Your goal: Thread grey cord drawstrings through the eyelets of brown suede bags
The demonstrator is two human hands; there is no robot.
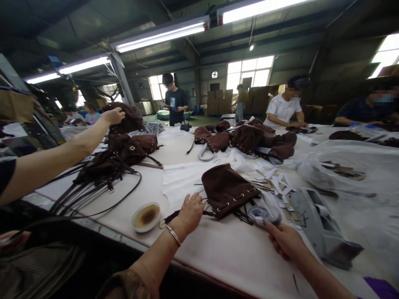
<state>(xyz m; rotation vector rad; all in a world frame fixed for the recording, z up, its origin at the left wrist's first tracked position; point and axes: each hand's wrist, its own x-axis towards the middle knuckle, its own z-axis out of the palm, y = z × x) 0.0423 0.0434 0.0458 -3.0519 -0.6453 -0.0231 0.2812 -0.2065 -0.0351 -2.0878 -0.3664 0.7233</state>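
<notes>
Long lights point(162, 36) shine high up in a big, dark room point(215, 64), over a wide white bench point(218, 253). A pile of dark bags point(124, 145) sits on the left side, and another person's hand point(116, 116) touches it. One brown bag point(226, 187) lies nearer, with its ringed edge toward the person. It looks soft, floppy and quite light, so it may sag when lifted; the edge by the metal rings point(242, 195) seems a good place to hold. It does not look easy to break or very slippery. The left hand point(191, 211) is just beside the bag, over a dark strap point(208, 213), but I cannot tell if its grip is closed on that strap. The right hand point(286, 241) is on the bag's other side, its grip pinching the near edge of a small grey roll point(260, 213). The roll looks light and bendy, and lies just by the bag's corner.
</notes>
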